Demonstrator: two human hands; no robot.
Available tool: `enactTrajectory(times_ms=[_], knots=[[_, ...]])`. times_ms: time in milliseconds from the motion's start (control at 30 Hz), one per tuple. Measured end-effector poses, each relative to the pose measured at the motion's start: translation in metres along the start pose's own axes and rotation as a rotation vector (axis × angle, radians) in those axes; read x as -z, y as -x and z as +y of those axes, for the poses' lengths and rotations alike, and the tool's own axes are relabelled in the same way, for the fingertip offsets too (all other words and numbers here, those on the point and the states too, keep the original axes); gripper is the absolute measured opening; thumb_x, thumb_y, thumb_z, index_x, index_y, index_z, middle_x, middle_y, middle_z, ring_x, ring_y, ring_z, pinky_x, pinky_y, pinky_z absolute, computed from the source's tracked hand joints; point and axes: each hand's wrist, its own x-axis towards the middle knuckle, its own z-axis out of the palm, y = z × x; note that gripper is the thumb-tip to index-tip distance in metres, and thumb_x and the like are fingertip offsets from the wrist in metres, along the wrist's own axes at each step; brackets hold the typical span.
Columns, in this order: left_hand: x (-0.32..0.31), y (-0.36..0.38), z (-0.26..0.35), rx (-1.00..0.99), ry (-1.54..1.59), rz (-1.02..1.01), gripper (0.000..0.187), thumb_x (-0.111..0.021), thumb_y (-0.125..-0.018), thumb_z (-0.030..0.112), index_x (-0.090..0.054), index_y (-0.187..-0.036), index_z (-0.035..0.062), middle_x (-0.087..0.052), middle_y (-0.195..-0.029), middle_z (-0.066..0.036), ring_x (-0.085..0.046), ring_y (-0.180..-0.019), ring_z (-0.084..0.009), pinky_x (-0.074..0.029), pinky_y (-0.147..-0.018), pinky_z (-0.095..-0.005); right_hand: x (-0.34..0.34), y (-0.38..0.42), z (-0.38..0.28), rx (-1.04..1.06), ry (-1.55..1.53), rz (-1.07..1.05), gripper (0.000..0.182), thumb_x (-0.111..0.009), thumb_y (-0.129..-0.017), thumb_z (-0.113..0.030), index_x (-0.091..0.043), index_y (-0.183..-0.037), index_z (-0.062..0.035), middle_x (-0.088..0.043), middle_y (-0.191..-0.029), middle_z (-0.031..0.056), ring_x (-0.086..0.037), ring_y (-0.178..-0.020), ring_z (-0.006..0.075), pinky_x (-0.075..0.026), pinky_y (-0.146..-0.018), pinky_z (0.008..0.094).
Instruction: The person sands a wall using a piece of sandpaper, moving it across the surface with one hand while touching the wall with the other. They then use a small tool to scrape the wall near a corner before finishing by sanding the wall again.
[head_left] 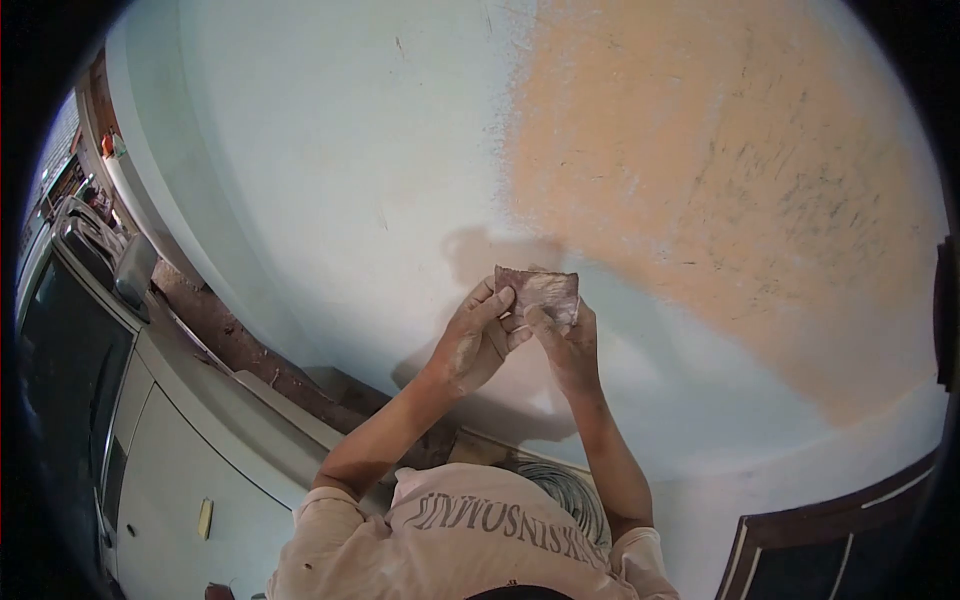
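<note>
Between both hands, in front of the wall, is a worn, folded piece of sandpaper (548,287), brownish at its edges and dusted pale across the middle. My left hand (474,340) pinches its left edge, thumb on the near face. On the lower right part, my right hand (568,345) grips it with the thumb pressed across the face. Pale dust coats both hands. The fingers behind the sheet are mostly hidden. The wall (360,180) behind is whitish green, with a large orange patch (620,150) at the upper right bearing dark scuffs.
A pale vehicle (190,470) with a side mirror (135,270) stands close on the left. Coiled grey cable or hose (565,490) lies low behind my body. At the lower right is a dark brown frame (850,520). A ground strip (240,345) runs between vehicle and wall.
</note>
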Motion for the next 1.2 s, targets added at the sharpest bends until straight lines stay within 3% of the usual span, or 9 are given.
enactTrajectory(times_ms=[267,367,433,567,600,667,867,900,1200], knots=[[0.012,-0.007,0.014,-0.093,-0.328,-0.152,0.013,-0.057,-0.092,0.018,-0.057,-0.101,0.0087,-0.062,-0.106,-0.004,-0.060,-0.092,-0.0136,-0.050,-0.082,-0.0307,-0.023,-0.009,-0.004,0.344,0.240,0.113,0.023,-0.057,-0.090,-0.009,-0.061,-0.110,0.0014,-0.064,-0.102,0.0122,-0.060,-0.101,0.0217,-0.048,-0.086,0.0325],[0.001,-0.023,0.057,-0.403,-1.257,-0.041,0.013,-0.063,-0.086,0.013,-0.059,-0.097,0.0059,-0.065,-0.099,-0.005,-0.061,-0.088,-0.0136,-0.050,-0.077,-0.0300,-0.011,-0.027,-0.033,0.685,0.658,0.062,0.022,-0.058,-0.087,-0.005,-0.064,-0.107,-0.0012,-0.065,-0.098,0.0114,-0.061,-0.099,0.0259,-0.048,-0.085,0.0361],[0.002,-0.053,0.094,-1.153,-1.437,-0.085,0.026,-0.070,-0.073,0.005,-0.063,-0.098,0.0050,-0.065,-0.095,-0.012,-0.062,-0.082,-0.0253,-0.050,-0.074,-0.0313,-0.005,-0.039,-0.050,0.696,0.740,0.058,0.022,-0.060,-0.083,-0.005,-0.066,-0.104,-0.0039,-0.065,-0.098,0.0101,-0.061,-0.098,0.0267,-0.048,-0.083,0.0374],[-0.065,-0.101,0.198,-2.008,-1.794,-0.095,0.024,-0.070,-0.072,0.010,-0.063,-0.094,0.0075,-0.064,-0.095,-0.008,-0.059,-0.088,-0.0293,-0.047,-0.079,-0.0375,0.004,-0.082,-0.092,0.984,0.983,-0.023,0.023,-0.066,-0.076,-0.011,-0.069,-0.099,-0.0089,-0.065,-0.098,0.0072,-0.062,-0.098,0.0248,-0.047,-0.081,0.0383],[-0.069,-0.115,0.213,-1.910,-1.818,-0.040,0.033,-0.068,-0.073,0.015,-0.064,-0.105,0.0125,-0.061,-0.113,-0.007,-0.056,-0.103,-0.0278,-0.044,-0.089,-0.0408,0.004,-0.094,-0.104,1.086,1.069,-0.041,0.023,-0.067,-0.075,-0.012,-0.069,-0.098,-0.0097,-0.065,-0.098,0.0065,-0.062,-0.098,0.0240,-0.047,-0.082,0.0385],[-0.082,-0.124,0.221,-1.618,-1.922,-0.005,0.045,-0.045,-0.091,0.020,-0.046,-0.131,-0.0012,-0.034,-0.144,-0.021,-0.024,-0.137,-0.0368,-0.017,-0.112,-0.0517,0.000,-0.118,-0.125,1.296,1.232,-0.083,0.023,-0.068,-0.073,-0.014,-0.070,-0.096,-0.0114,-0.066,-0.099,0.0051,-0.062,-0.099,0.0223,-0.045,-0.085,0.0389],[-0.070,-0.142,0.214,-1.693,-2.015,0.187,0.055,-0.054,-0.085,0.024,-0.043,-0.136,0.0065,-0.029,-0.148,-0.015,-0.023,-0.137,-0.0383,-0.019,-0.109,-0.0576,-0.008,-0.176,-0.152,1.548,1.538,0.019,0.018,-0.064,-0.076,-0.009,-0.069,-0.092,-0.0127,-0.067,-0.102,0.0001,-0.059,-0.108,0.0168,-0.041,-0.093,0.0396],[-0.069,-0.142,0.214,-1.697,-2.005,0.178,0.054,-0.055,-0.085,0.023,-0.043,-0.135,0.0066,-0.029,-0.148,-0.015,-0.023,-0.137,-0.0383,-0.019,-0.109,-0.0574,-0.003,-0.182,-0.151,1.454,1.676,0.006,0.027,-0.061,-0.078,-0.009,-0.068,-0.104,-0.0139,-0.066,-0.112,0.0022,-0.056,-0.115,0.0171,-0.039,-0.097,0.0402],[-0.062,-0.135,0.220,-1.755,-1.847,0.102,0.052,-0.056,-0.084,0.023,-0.047,-0.132,0.0066,-0.037,-0.144,-0.015,-0.028,-0.135,-0.0379,-0.022,-0.108,-0.0565,-0.003,-0.188,-0.152,1.371,1.830,0.025,0.038,-0.059,-0.079,-0.004,-0.062,-0.115,-0.0162,-0.060,-0.122,-0.0024,-0.048,-0.124,0.0169,-0.034,-0.106,0.0417]])
